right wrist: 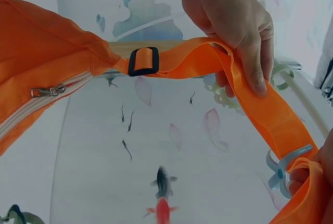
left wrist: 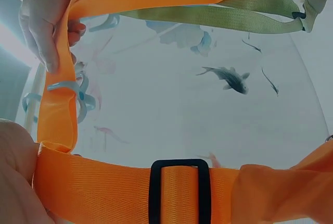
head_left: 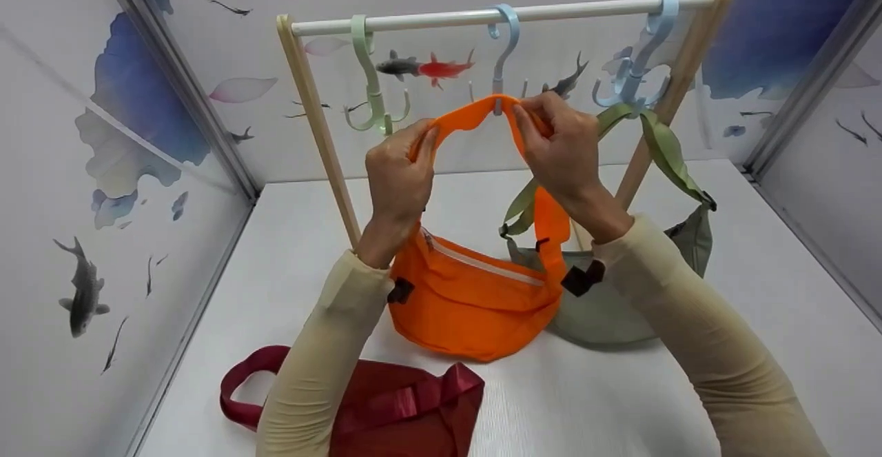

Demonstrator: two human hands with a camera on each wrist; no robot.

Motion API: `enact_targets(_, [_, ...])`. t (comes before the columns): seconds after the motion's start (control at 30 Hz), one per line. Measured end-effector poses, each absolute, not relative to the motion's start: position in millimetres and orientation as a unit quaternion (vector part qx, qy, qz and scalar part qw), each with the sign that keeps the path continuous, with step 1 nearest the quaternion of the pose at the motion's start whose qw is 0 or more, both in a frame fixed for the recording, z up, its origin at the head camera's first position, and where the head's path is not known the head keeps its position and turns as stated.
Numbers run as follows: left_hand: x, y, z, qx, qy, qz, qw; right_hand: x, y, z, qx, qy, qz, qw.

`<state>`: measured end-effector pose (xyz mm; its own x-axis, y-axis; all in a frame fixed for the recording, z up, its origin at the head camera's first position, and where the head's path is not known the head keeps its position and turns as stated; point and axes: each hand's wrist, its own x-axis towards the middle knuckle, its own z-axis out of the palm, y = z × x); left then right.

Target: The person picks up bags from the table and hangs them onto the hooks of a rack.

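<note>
An orange waist bag [head_left: 475,312] hangs from its strap below both hands, its pale zipper facing up and toward me. My left hand [head_left: 400,178] pinches the strap [head_left: 463,119] on the left, thumb against the webbing. On the right, my right hand [head_left: 561,147] pinches the same strap between thumb and fingers. Between the hands the strap arches up at the lower prongs of the middle blue hook [head_left: 508,36]. A black slide buckle [left wrist: 154,193] sits on the strap in the left wrist view. Another black buckle [right wrist: 133,62] shows near the bag in the right wrist view.
The hook hangs from a white rail [head_left: 441,21] on a wooden-sided rack [head_left: 320,126]. A green hook [head_left: 367,64] is at left. At right, another blue hook [head_left: 644,50] bears an olive bag [head_left: 606,319]. A dark red bag [head_left: 413,409] lies on the white table [head_left: 586,402] in front.
</note>
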<state>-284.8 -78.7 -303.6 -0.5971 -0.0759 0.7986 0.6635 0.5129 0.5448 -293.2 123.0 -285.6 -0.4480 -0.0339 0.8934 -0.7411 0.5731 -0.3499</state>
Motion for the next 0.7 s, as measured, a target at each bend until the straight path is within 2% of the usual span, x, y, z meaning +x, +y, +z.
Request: enact_targets(0.7, [-281.3, -75.2, -315.5, -0.214, -0.806, -0.428, 0.349, -289.9, 124.6, -292.9, 0.242, -0.793, 0.397, 0.393])
